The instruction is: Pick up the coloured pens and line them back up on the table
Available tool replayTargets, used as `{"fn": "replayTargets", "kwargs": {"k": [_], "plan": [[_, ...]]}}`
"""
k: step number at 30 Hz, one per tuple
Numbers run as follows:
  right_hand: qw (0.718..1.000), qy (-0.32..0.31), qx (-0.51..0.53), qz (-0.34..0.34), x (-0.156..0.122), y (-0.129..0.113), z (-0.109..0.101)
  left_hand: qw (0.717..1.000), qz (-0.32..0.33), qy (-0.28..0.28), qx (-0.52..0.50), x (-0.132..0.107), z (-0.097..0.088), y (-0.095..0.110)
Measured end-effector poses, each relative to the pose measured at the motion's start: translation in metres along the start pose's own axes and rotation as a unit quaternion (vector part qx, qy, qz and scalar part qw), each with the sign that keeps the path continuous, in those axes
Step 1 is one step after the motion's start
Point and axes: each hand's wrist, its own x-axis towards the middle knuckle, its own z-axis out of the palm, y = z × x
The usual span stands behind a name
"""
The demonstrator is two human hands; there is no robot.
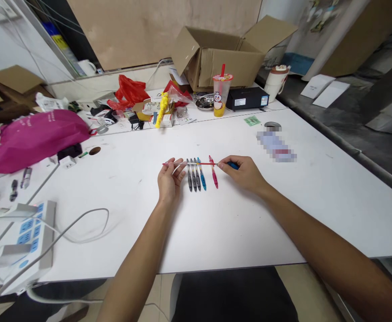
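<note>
Several pens lie side by side on the white table (pixel 216 223): two dark ones (pixel 192 175), a blue one (pixel 202 173) and a pink one (pixel 213 172). Above them a thin red refill (pixel 196 163) stretches between my hands. My left hand (pixel 169 181) pinches its left end, fingers closed. My right hand (pixel 245 172) is closed round a blue pen barrel (pixel 232 166) at the refill's right end.
A pink bag (pixel 31 138) and a white power strip (pixel 28 235) with cables sit at the left. Clutter, a drink cup (pixel 221 95), a black box (pixel 247 98) and an open cardboard box (pixel 223 53) line the far side. A small blurred item (pixel 276 146) lies right of my hands.
</note>
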Motion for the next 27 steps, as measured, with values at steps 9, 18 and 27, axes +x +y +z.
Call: {"fn": "replayTargets", "kwargs": {"k": [9, 18, 27], "plan": [[1.000, -0.005, -0.001, -0.005, 0.000, 0.003, 0.002, 0.998, -0.018, -0.056, 0.003, -0.006, 0.008, -0.007], [0.998, -0.054, 0.013, -0.022, -0.004, 0.002, 0.008, 0.989, -0.062, -0.135, 0.002, -0.016, 0.012, -0.017], [0.998, -0.023, 0.060, -0.015, -0.002, -0.001, 0.004, 0.993, -0.043, -0.107, -0.009, -0.010, 0.010, -0.007]]}}
